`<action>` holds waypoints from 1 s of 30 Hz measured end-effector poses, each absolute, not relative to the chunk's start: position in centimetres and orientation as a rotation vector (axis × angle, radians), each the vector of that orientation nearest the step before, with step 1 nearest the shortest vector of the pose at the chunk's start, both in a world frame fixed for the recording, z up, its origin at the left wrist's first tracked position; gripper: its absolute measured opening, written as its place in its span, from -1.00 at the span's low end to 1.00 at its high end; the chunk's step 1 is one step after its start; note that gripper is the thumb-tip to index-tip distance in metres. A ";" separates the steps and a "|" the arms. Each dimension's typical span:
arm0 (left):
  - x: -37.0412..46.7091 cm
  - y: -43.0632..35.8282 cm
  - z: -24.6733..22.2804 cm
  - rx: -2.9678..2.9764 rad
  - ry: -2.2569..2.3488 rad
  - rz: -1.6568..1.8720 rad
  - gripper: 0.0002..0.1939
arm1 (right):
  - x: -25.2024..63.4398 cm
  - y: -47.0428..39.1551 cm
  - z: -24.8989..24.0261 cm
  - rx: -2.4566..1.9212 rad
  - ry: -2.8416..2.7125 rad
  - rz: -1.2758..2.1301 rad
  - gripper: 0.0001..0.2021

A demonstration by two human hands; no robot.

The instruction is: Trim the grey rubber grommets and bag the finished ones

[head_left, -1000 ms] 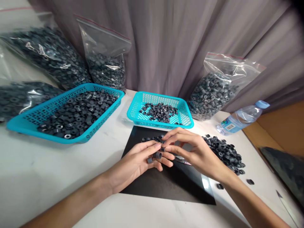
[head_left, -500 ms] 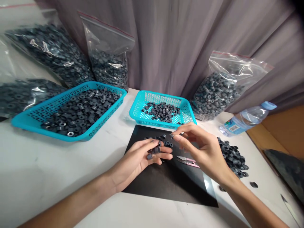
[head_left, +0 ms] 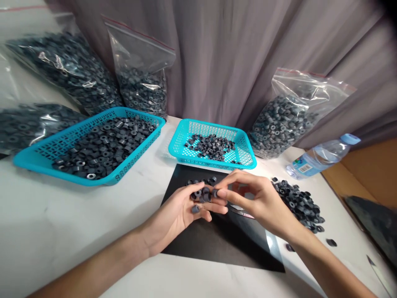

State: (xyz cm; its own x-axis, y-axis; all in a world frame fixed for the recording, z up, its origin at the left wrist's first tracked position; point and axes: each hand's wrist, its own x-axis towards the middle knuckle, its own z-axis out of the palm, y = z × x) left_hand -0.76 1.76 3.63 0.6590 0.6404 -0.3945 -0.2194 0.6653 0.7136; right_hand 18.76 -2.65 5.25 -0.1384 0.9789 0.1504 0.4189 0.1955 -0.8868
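Observation:
Several small dark grey rings rest in my left hand, palm up with its fingers curled loosely around them. Between thumb and index finger of my right hand is one more grey ring, right beside the fingers of my left hand. Both hands are over a black mat. More rings lie on the mat behind my left hand. Small scissors with pink handles lie on the mat, partly hidden by my right hand.
A large blue basket full of rings stands left; a smaller blue basket with rings is behind the mat. Loose rings are heaped at right, near a water bottle. Bags of rings stand along the curtain.
My right hand has moved left and slightly down, bringing the pinched ring to my left hand's fingertips. The rings in my left hand have shifted a little.

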 end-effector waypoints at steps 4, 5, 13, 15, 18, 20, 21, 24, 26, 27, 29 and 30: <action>-0.9 2.1 3.8 0.673 0.718 0.543 -0.74 | 19.3 -2.0 4.5 -1.374 -1.777 0.712 -0.78; -1.1 2.4 3.9 0.644 0.725 0.567 -0.78 | 19.6 -1.7 4.0 -1.408 -1.807 0.618 -0.77; -3.2 6.5 5.4 0.560 0.651 0.819 -0.73 | 20.7 0.8 0.5 -1.306 -2.350 0.302 -0.49; -3.8 7.4 5.4 0.577 0.651 0.830 -0.71 | 20.7 1.3 0.3 -1.246 -2.348 0.329 -0.51; -4.1 8.0 5.1 0.565 0.660 0.788 -0.66 | 20.6 1.8 0.1 -1.214 -2.329 0.357 -0.62; -4.1 8.0 4.8 0.560 0.685 0.744 -0.62 | 20.6 2.0 -0.2 -1.232 -2.313 0.345 -0.70; -4.0 7.9 4.7 0.563 0.705 0.723 -0.61 | 20.6 2.1 -0.5 -1.247 -2.302 0.332 -0.72; -3.6 7.4 4.7 0.610 0.755 0.676 -0.63 | 20.6 2.4 -1.2 -1.277 -2.265 0.314 -0.75; -3.4 7.0 4.7 0.653 0.787 0.670 -0.69 | 20.5 2.4 -1.4 -1.280 -2.232 0.317 -0.77; -3.3 6.7 4.7 0.673 0.805 0.664 -0.72 | 20.4 2.3 -1.2 -1.278 -2.218 0.314 -0.77; -3.1 6.1 4.7 0.702 0.838 0.615 -0.76 | 19.7 1.8 -0.3 -1.250 -2.139 0.338 -0.80; -3.0 5.8 4.7 0.714 0.851 0.579 -0.77 | 19.3 1.4 0.3 -1.231 -2.081 0.367 -0.82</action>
State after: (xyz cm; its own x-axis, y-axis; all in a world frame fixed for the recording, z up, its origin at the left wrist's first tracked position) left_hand -2.98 5.79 4.73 0.5364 0.7047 -0.4644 -0.1729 0.6304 0.7568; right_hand 19.30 1.42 0.34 -0.3196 0.8532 0.4122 0.6607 0.5125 -0.5484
